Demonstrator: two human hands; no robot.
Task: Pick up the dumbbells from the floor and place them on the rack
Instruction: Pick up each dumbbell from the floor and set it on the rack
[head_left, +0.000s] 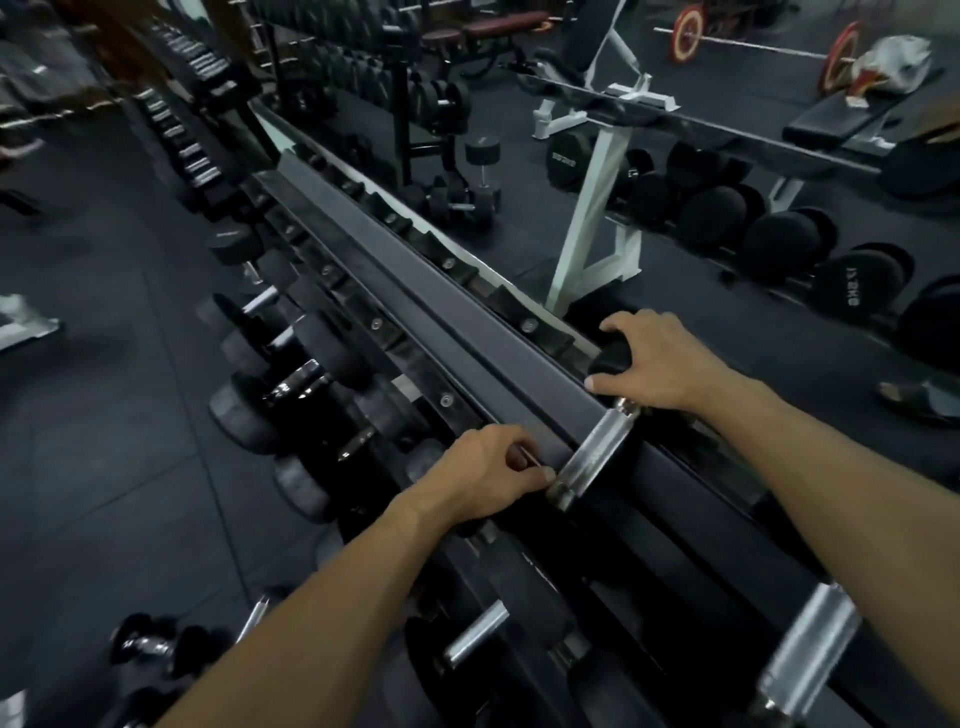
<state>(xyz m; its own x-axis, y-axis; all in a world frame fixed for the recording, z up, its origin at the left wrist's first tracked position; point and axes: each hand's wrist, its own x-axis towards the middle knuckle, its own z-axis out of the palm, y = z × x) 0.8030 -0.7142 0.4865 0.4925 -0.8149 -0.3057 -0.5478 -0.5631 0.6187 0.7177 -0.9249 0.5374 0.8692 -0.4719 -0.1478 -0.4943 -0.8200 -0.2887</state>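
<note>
Dumbbell (592, 452) lies across top tier of rack (415, 312), chrome handle bare btwn hands. Right hand (660, 358) clamped over far black head; left hand (483, 473) curled on near end. More dumbbells on lower tier, couple on floor (104, 415).

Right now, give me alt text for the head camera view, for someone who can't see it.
Two bare hands set a dumbbell across the top of a long rack: the right hand grips its far black head, the left hand holds the near end of its chrome handle. More dumbbells fill the rack's lower tiers, and a mirror behind reflects the gym.
</note>
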